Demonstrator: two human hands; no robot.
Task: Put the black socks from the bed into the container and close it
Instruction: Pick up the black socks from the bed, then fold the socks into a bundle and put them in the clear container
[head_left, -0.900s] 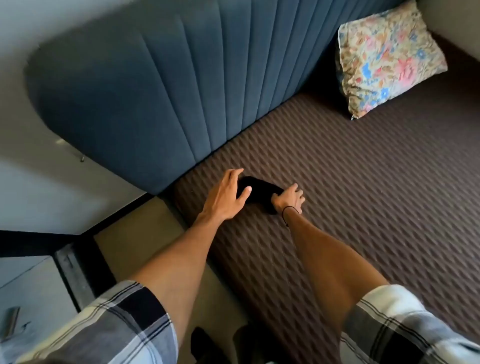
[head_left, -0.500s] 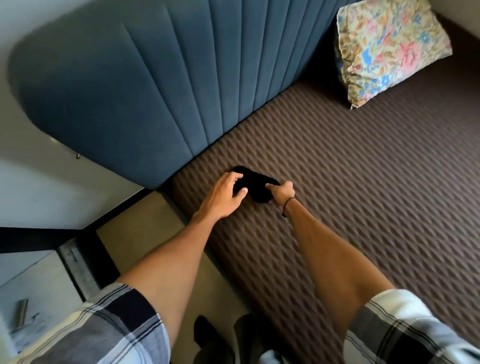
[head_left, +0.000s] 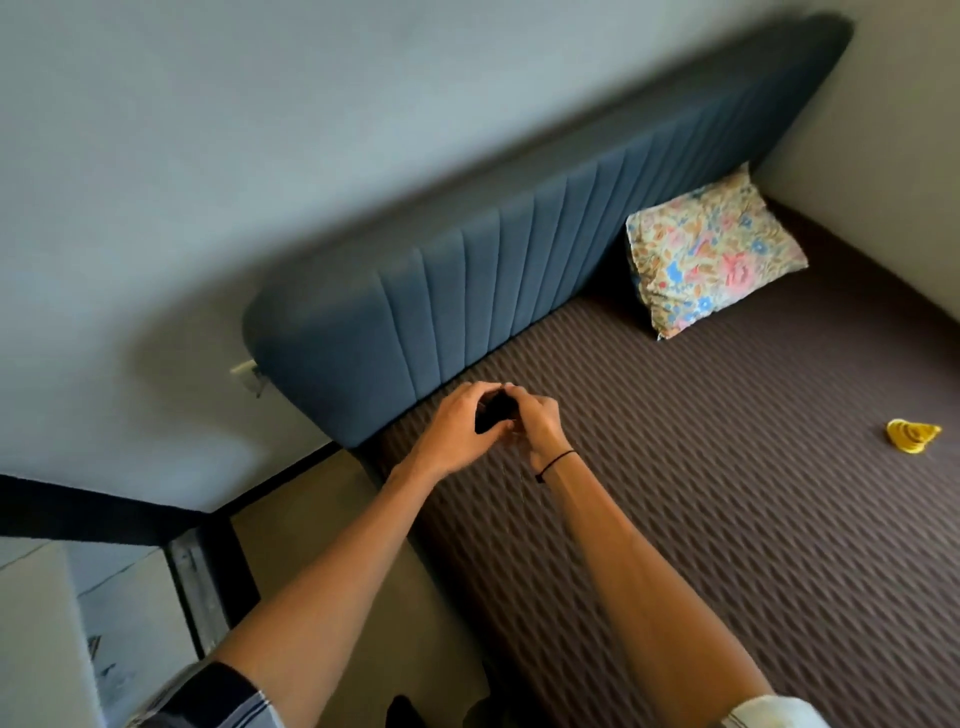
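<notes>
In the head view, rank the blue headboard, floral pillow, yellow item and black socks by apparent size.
1. blue headboard
2. floral pillow
3. yellow item and black socks: unsure, since the hands hide most of the socks.

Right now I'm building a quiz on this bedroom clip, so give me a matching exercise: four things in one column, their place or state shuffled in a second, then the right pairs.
Things:
1. black socks
2. floral pillow
3. yellow item
4. black band

Places or states:
A. propped against the blue headboard
B. around the right wrist
C. lying alone on the brown bed cover, far right
D. bunched between the left hand and right hand

Pairs: 1-D, 2-A, 3-C, 4-B
</notes>
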